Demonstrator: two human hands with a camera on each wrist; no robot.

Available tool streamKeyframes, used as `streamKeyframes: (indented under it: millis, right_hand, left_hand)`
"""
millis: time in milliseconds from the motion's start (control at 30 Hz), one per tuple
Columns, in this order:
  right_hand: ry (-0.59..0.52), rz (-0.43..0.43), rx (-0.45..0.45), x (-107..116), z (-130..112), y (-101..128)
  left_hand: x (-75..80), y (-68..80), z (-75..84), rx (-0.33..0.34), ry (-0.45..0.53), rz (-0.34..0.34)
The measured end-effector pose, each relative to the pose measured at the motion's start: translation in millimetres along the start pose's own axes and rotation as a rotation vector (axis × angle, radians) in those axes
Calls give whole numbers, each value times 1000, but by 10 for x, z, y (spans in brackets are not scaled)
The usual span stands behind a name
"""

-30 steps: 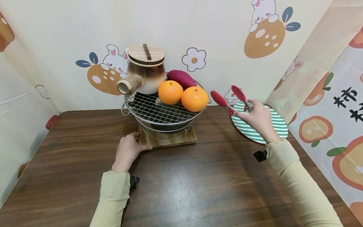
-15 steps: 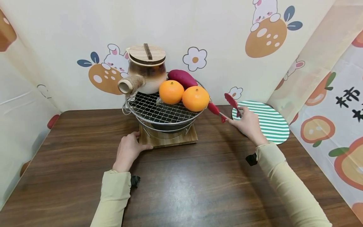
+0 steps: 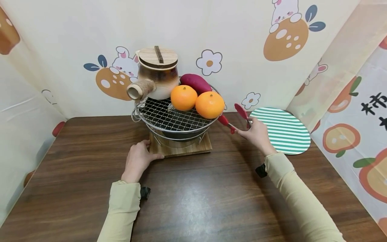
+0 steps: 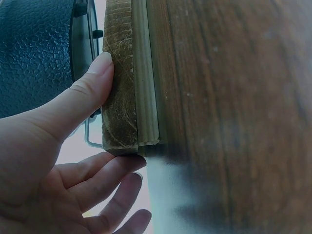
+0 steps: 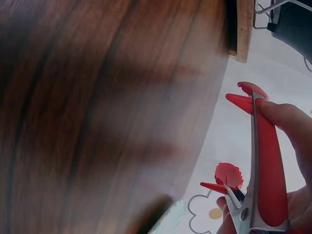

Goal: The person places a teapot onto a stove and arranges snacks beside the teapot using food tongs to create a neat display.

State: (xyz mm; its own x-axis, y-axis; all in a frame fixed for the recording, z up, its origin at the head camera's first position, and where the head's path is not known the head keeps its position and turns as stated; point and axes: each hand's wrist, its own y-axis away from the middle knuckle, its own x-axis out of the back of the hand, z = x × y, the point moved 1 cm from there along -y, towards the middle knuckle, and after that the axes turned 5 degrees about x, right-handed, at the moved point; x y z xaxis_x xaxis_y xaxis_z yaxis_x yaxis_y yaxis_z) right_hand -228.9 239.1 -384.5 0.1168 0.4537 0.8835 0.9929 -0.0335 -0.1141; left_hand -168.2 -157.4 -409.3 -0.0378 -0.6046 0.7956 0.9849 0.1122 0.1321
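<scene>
Ok, R hand [image 3: 255,134] grips red-tipped tongs [image 3: 234,117], fingers curled round the metal shanks near the hinge; the two tips stand apart. Tongs' long axis runs from the hand up and to the left, tips pointing at the near-right orange [image 3: 210,105] on the wire grill [image 3: 163,117]. Lower tip sits just beside the grill rim, under that orange; touching or not, can't tell from the head view. The orange lies left of and a bit above the R hand, so R hand is clearly the nearer one. 2nd orange [image 3: 183,97] sits touching the first on its left, w/ a purple sweet potato [image 3: 196,83] behind both.

L hand [image 3: 137,161] holds the front-left corner of the wooden base [image 3: 181,148] under the grill: wrist view shows thumb [image 4: 90,85] pressed on the board's [image 4: 119,87] edge, other fingers loosely spread below it.

Clay pot [image 3: 154,79] w/ wooden lid [image 3: 157,57] and a rope-wrapped side handle stands at back-left of the grill. Green-striped round plate [image 3: 284,131] lies flat on the table to the right of the R hand, near but apart. Surface: dark wood table [image 3: 196,198]. Backdrop: cream cloth w/ rabbit, fruit and flower prints on three sides. Both arms in pale sleeves.
</scene>
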Motion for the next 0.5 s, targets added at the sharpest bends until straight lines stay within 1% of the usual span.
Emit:
streamKeyframes:
  millis: [267, 500]
  right_hand:
    - [13, -19, -20, -116, 23, -27]
    - [15, -21, -28, -155, 15, -28]
  left_hand:
    - [-5, 3, 1, 1, -5, 7]
    - [-2, 6, 11, -5, -11, 14]
